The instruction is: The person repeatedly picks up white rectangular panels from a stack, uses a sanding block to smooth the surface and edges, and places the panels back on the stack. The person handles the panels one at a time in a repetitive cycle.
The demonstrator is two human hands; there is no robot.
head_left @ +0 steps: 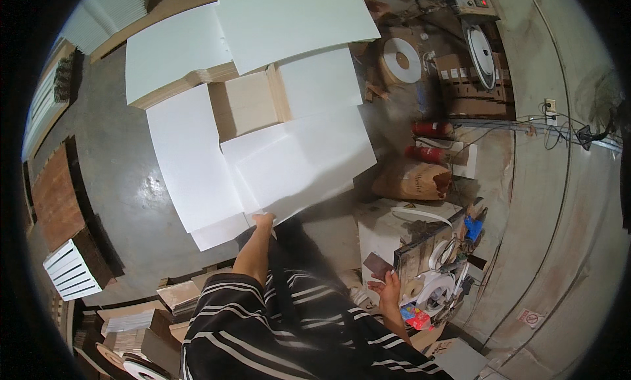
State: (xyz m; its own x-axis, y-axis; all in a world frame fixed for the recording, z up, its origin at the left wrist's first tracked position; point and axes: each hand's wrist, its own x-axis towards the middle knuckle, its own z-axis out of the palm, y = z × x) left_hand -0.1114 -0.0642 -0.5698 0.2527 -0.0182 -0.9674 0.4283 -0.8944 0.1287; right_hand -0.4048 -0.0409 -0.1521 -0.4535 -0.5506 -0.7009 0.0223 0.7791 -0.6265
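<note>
My left hand is at the near edge of the white panels, its fingers curled. A bit of white shows beside its fingers; whether this is part of a panel or a separate thing I cannot make out. On the right, my right hand grips a flat, dark brown rectangular piece between thumb and fingers. That hand is beside a cluttered bench with rolls of edge strip. The panels lie in stacks around a pale, bare board surface.
Fire extinguishers and a torn brown paper sack stand at right. A large strip roll and a control box with lit buttons are at the far right. Stacked boards lie at left; cartons sit at lower left.
</note>
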